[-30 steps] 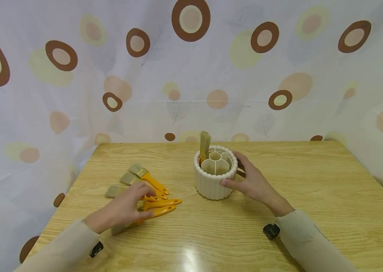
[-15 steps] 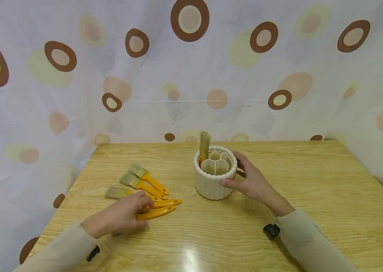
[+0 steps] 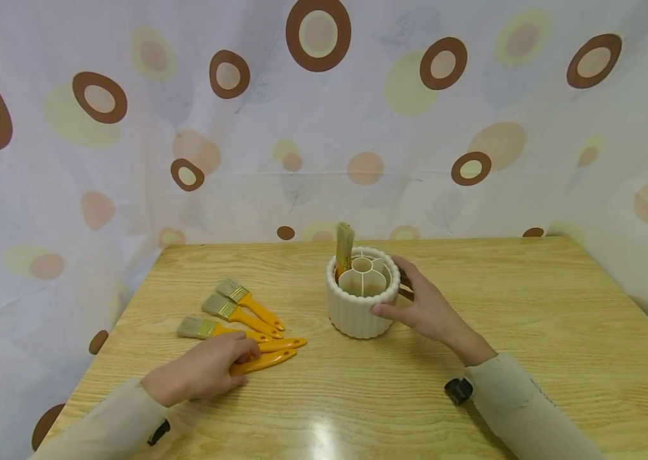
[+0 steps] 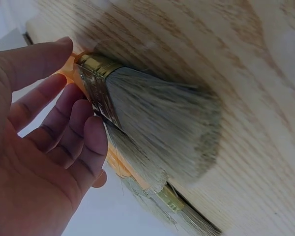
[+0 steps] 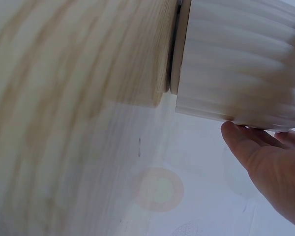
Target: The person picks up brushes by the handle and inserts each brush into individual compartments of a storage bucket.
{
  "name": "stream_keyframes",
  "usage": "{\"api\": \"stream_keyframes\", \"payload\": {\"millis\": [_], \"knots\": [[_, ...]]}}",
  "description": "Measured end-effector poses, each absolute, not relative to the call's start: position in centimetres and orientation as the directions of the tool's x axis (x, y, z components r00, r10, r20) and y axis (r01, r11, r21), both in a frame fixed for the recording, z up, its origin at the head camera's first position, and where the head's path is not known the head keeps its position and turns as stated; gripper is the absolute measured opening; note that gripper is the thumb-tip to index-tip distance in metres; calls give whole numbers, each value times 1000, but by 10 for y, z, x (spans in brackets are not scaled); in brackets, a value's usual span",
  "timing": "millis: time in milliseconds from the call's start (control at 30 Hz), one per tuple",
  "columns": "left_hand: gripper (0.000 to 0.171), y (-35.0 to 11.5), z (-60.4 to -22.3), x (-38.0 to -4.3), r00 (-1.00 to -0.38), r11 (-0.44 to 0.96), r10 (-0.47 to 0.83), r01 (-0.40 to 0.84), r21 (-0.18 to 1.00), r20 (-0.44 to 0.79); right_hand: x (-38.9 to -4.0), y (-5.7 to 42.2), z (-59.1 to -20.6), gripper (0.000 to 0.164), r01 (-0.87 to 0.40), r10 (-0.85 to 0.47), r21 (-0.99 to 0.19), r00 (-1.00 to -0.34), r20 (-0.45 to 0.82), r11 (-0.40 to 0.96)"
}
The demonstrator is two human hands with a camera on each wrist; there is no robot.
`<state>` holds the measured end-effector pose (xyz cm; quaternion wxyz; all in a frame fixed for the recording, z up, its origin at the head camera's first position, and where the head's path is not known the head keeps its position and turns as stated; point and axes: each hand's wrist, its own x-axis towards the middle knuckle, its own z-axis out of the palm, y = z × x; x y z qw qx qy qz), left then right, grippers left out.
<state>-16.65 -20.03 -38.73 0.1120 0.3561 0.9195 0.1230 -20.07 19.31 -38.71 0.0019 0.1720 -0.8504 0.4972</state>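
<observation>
My left hand (image 3: 205, 367) is at the left of the table, thumb and fingers pinching the nearest paintbrush (image 3: 266, 361) around its neck. The left wrist view shows that brush's pale bristles (image 4: 162, 118) spread over the wood, with the thumb at the orange handle beside the metal band. Another brush handle (image 3: 286, 345) lies right beyond it, its head hidden by my hand. Ribbed and cream-coloured, a round divided brush holder (image 3: 358, 316) stands at the table's middle. My right hand (image 3: 424, 306) grips its right side. One paintbrush (image 3: 345, 246) stands in the holder, bristles up.
Farther back on the left lie more paintbrushes, one flat brush (image 3: 194, 327) beside my left hand and two others (image 3: 221, 306) overlapping behind it. The wooden table (image 3: 502, 287) meets a patterned curtain (image 3: 324, 191) at its back edge.
My left hand has lowered and moved slightly left and nearer, closing around the nearest paintbrush, and it uncovers the brushes behind. The right hand and the holder have stayed in place.
</observation>
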Motion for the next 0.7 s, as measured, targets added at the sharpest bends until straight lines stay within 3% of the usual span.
{"api": "stream_keyframes", "payload": {"millis": [700], "knots": [[29, -190, -393, -167, -703, 688, 708, 667, 285, -64, -199, 192, -386, 96, -297, -295, -853, -939, 179, 429]]}}
